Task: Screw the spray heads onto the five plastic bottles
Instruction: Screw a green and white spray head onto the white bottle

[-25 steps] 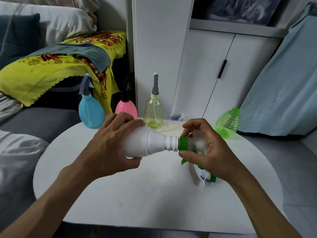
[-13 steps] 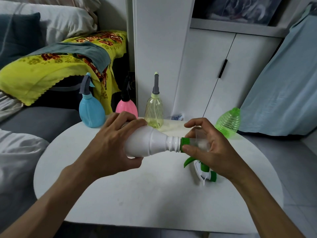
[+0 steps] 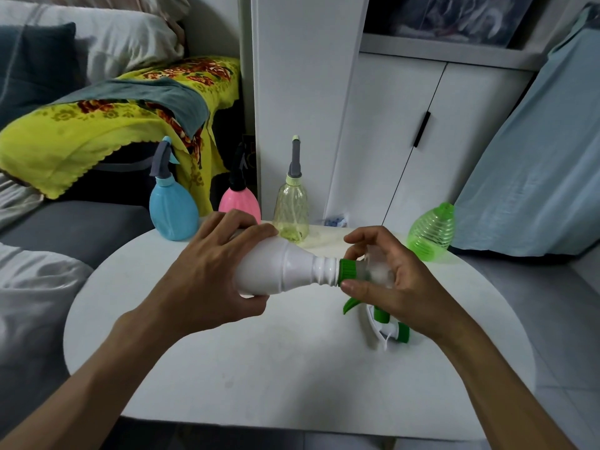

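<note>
left hand [image 3: 207, 280]: fingers wrapped, gripping | right hand [image 3: 393, 280]: fingers and thumb pinching | forearms converge mid-frame

A home; sofa [image 3: 74, 228], pillows [image 3: 107, 43], white cupboard [image 3: 406, 141].

Arms: 2 bare forearms, no sleeves in view
Left hand [image 3: 207, 280]: no glove, ring or watch
Right hand [image 3: 394, 285]: bare, short fingernails

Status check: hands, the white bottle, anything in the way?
Left hand grips white bottle. Right hand pinches green collar. Nothing in the way.
</note>
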Motion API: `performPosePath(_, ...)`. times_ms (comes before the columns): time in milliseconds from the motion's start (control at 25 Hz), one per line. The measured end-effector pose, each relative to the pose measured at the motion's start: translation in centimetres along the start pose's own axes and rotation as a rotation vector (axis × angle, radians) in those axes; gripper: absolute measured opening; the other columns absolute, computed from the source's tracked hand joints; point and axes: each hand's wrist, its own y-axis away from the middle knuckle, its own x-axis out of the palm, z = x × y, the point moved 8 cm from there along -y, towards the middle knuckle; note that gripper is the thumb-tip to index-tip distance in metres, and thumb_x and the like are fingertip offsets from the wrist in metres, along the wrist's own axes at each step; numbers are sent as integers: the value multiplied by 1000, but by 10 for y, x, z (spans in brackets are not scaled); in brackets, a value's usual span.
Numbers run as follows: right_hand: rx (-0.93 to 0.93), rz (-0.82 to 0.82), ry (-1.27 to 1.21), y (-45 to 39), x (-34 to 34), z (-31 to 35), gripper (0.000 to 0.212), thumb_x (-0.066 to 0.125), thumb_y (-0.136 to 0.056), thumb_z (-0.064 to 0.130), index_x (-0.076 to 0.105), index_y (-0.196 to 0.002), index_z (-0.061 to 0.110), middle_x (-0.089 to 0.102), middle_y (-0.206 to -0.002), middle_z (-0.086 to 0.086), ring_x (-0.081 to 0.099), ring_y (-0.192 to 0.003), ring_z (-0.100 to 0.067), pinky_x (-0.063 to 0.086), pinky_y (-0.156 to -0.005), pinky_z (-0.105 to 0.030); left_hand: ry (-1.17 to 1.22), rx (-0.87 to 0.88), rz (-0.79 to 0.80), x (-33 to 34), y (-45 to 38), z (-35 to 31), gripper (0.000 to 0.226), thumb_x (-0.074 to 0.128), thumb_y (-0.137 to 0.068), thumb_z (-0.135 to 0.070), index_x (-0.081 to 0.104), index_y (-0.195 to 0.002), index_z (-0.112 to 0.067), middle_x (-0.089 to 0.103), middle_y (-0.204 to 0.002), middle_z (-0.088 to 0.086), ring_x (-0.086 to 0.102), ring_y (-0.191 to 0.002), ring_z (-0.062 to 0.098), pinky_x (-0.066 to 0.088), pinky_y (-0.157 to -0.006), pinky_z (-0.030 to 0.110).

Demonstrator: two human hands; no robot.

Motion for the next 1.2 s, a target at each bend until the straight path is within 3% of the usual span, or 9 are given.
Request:
performPosePath(200,20,-19,-23,-1,-2,-1,38,73,-79,26,57,-113,28,59,-81,0,58,-70,-5,48,-62,-19,12,1,-6,1,0,-1,82,83,-56,-46,55,-127,-17,57,-119,6,45,-106,21,42,-84,32)
performPosePath(360,-8,-28,17,0,-2,0,45,77,-74,21,56,-113,27,61,-92,4,61,-79,-5,50,-66,-19,13,-4,-14,1,0,1,80,81,-57,-47,54,-127,-18,57,-119,5,45,-106,20,41,-83,32)
performPosePath(520,23,-28,-28,-2,-3,-3,36,73,-78,26,57,-111,27,60,-83,-3,59,-71,-7,49,-63,-20,9,4,-9,1,0,-1,80,79,-58,-48,55,-128,-18,56,-119,4,45,-106,20,41,-85,31)
performPosePath(680,-4,-33,7,0,-1,0,45,79,-73,21,57,-111,26,62,-90,1,63,-80,-9,53,-66,-20,5,5,-21,-1,0,0,79,80,-59,-46,55,-128,-18,56,-119,4,45,-106,20,40,-85,31)
performPosePath(960,42,-56,-5,-2,-4,-1,30,78,-73,25,63,-99,23,59,-71,2,59,-65,-13,51,-60,-28,66,12,-3,4,2,-2,82,79,-58,-51,52,-130,-21,56,-123,-4,46,-107,13,43,-84,29)
performPosePath(1040,96,-125,-163,-4,-11,-3,15,71,-77,30,68,-89,21,62,-73,-1,61,-67,-15,50,-62,-30,185,-57,4,2,3,1,82,78,-59,-55,46,-130,-31,49,-122,-26,48,-104,2,47,-81,24)
performPosePath(1080,150,-152,-363,-4,-14,-8,20,67,-79,37,72,-87,19,67,-79,-4,63,-72,-18,51,-66,-34,272,-106,18,3,3,3,79,77,-59,-58,44,-128,-37,48,-119,-33,51,-100,0,51,-77,23)
performPosePath(1200,232,-46,-946,-4,-1,-8,53,54,-83,56,75,-108,13,69,-120,-19,63,-107,-36,47,-95,-55,622,-258,130,13,1,7,66,74,-62,-61,50,-120,-41,59,-112,-21,61,-99,9,59,-72,34)
